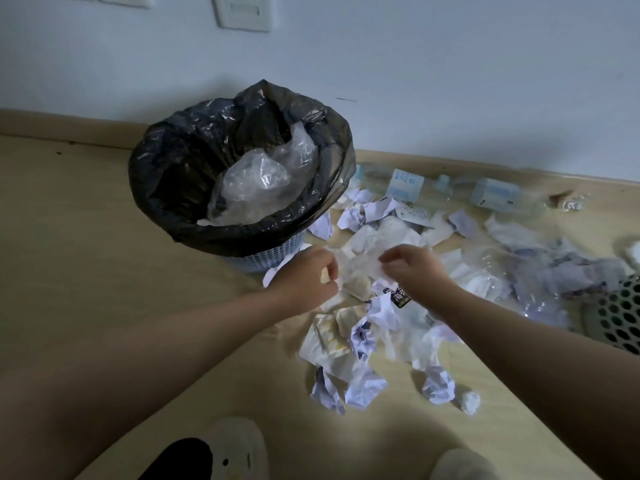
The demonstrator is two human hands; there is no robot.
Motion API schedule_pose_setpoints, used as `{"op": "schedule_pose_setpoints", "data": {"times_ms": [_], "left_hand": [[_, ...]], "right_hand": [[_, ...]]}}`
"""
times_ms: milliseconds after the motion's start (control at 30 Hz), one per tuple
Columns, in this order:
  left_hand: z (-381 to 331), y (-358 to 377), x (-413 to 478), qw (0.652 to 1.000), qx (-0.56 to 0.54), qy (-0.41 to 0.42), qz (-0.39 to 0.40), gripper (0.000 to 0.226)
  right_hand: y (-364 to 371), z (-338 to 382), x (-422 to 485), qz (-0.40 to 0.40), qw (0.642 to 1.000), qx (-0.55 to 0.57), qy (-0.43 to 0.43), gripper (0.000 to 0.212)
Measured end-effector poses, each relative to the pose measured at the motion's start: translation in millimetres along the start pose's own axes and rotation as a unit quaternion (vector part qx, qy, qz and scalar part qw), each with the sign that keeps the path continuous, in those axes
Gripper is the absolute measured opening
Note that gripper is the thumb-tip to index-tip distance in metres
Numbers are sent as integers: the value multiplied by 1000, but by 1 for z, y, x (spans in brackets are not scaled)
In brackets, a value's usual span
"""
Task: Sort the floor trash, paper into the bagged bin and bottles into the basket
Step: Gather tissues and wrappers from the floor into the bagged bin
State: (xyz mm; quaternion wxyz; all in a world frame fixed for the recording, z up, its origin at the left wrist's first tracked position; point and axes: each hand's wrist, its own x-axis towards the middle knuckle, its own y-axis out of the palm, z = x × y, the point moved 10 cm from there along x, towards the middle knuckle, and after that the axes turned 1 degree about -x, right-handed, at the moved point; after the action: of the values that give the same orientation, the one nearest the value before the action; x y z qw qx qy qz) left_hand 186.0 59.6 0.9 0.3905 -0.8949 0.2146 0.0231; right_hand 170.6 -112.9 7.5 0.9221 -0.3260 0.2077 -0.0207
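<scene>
Both hands (304,278) pinching paper (356,268), bin (242,251) beyond

Pale wall (450,64) with switch plate (244,12), beige baseboard (69,124); tan floor (86,237), dim light

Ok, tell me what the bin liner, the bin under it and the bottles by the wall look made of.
Bin liner: thin glossy black plastic film, crinkled with sharp highlights.
Bin: likely rigid white plastic, moulded lattice wall.
Bottles: clear plastic, seemingly, see-through bodies with pale blue labels; blurred.
</scene>
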Motion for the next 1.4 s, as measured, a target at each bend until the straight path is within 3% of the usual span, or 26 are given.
{"op": "schedule_pose_setpoints", "data": {"times_ms": [67,167,267,400,500,567,633,700,800,900,967,1033,1100,1200,1400], "left_hand": [[-34,0,9,998,-19,53,20,34],[-74,10,24,993,-48,67,80,69],[-95,18,37,991,-24,60,118,50],[-91,27,47,997,15,34,68,29],[-54,49,32,996,21,-29,87,34],[-24,65,18,976,152,-25,152,35],[4,71,6,948,251,-18,195,31],[17,75,-3,937,279,-5,210,26],[21,89,-12,917,321,32,235,31],[15,101,-17,889,378,82,245,38],[5,101,-16,887,388,118,220,34],[-3,89,-9,907,364,127,171,27],[-3,70,-3,919,359,114,119,23],[14,46,4,915,394,55,73,21],[58,27,2,896,435,-49,77,39]], "right_hand": [[-7,6,0,15,994,105,16,19],[0,17,-6,88,975,202,25,21],[-9,18,-3,74,965,249,43,20],[-31,0,2,2,968,246,47,14],[-34,-33,-3,-39,994,96,34,18],[-19,-49,-9,4,992,-125,-25,30],[17,-68,-22,119,943,-298,-86,37],[52,-92,-42,229,885,-392,-103,42],[77,-111,-58,277,842,-451,-107,52],[72,-98,-52,226,842,-469,-142,55],[56,-84,-39,166,871,-437,-152,45],[33,-73,-27,111,917,-364,-119,33],[13,-64,-18,59,953,-282,-93,24],[-16,-50,-9,-14,979,-184,-90,19],[-63,-49,1,-149,983,-93,-48,21]]}}
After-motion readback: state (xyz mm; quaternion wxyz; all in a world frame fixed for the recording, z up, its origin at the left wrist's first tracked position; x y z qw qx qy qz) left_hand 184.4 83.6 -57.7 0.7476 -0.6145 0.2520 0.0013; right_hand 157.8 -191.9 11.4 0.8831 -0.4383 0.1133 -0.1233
